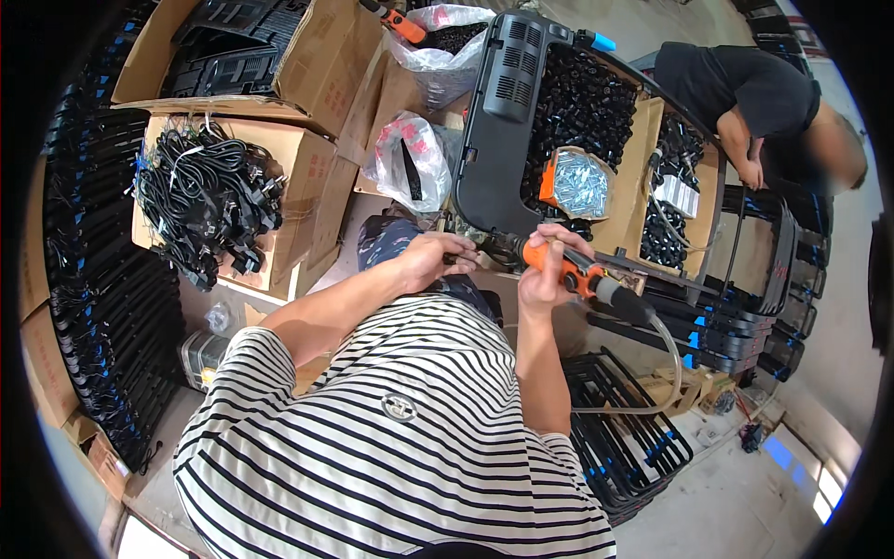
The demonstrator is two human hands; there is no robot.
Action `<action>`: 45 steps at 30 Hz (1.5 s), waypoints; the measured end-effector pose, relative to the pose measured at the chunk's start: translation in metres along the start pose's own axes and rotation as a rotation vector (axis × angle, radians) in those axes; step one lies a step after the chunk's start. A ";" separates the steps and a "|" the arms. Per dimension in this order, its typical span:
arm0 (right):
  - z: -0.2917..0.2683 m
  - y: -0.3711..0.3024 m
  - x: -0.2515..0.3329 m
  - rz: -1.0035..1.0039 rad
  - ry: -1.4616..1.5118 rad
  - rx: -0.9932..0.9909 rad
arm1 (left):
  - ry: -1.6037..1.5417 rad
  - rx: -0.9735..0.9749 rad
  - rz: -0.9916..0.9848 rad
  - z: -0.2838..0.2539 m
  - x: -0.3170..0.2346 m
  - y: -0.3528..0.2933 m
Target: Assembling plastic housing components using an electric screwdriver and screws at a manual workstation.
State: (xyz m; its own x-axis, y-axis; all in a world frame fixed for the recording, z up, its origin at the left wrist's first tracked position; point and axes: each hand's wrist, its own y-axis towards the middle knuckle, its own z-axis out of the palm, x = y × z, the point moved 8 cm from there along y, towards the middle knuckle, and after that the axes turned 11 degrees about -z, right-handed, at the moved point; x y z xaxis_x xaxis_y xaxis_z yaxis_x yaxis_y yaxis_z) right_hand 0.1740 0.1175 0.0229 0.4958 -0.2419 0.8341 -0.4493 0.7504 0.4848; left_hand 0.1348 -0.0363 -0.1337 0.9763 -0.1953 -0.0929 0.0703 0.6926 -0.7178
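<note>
right hand [549,270] grasping orange screwdriver [568,268], left hand [436,258] clenched; brown cable carton [303,200] at left.

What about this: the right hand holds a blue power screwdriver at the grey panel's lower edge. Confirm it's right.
Wrong in one respect: the screwdriver is orange, not blue. The head view shows the right hand closed round it at the lower edge of the grey panel, as stated.

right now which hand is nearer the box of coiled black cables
Left. The left hand rests at the lower edge of the black panel, on the side toward the box of coiled black cables; the right hand, gripping the orange screwdriver, is farther away.
</note>
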 end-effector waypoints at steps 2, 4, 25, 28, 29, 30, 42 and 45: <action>0.006 -0.001 -0.008 0.039 -0.017 0.038 | -0.019 -0.062 0.024 -0.009 -0.005 -0.011; 0.011 -0.004 -0.014 0.065 -0.022 0.061 | -0.005 -0.056 0.019 -0.015 -0.005 -0.016; 0.016 -0.023 -0.033 0.080 -0.094 0.176 | -0.012 0.057 0.095 -0.024 -0.017 -0.006; 0.020 -0.014 -0.018 0.087 -0.174 0.169 | -0.069 0.064 0.097 -0.019 -0.026 -0.002; 0.026 -0.012 -0.005 0.088 -0.096 0.162 | -0.088 0.071 0.072 -0.017 -0.022 -0.004; 0.032 -0.010 0.006 0.090 -0.017 0.154 | -0.107 0.078 0.048 -0.015 -0.018 -0.005; 0.044 0.006 0.005 0.171 0.112 0.037 | -0.125 0.359 0.068 0.007 -0.034 -0.015; 0.049 0.010 -0.001 0.168 0.114 0.026 | -0.171 0.384 0.056 0.006 -0.038 -0.012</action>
State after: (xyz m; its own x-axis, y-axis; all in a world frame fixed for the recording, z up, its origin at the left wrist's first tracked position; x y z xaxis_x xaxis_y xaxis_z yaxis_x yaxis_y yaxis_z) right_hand 0.1324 0.0949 0.0396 0.4928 -0.0419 0.8691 -0.5511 0.7579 0.3490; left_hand 0.0982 -0.0328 -0.1175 0.9984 -0.0542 0.0148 0.0555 0.9135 -0.4029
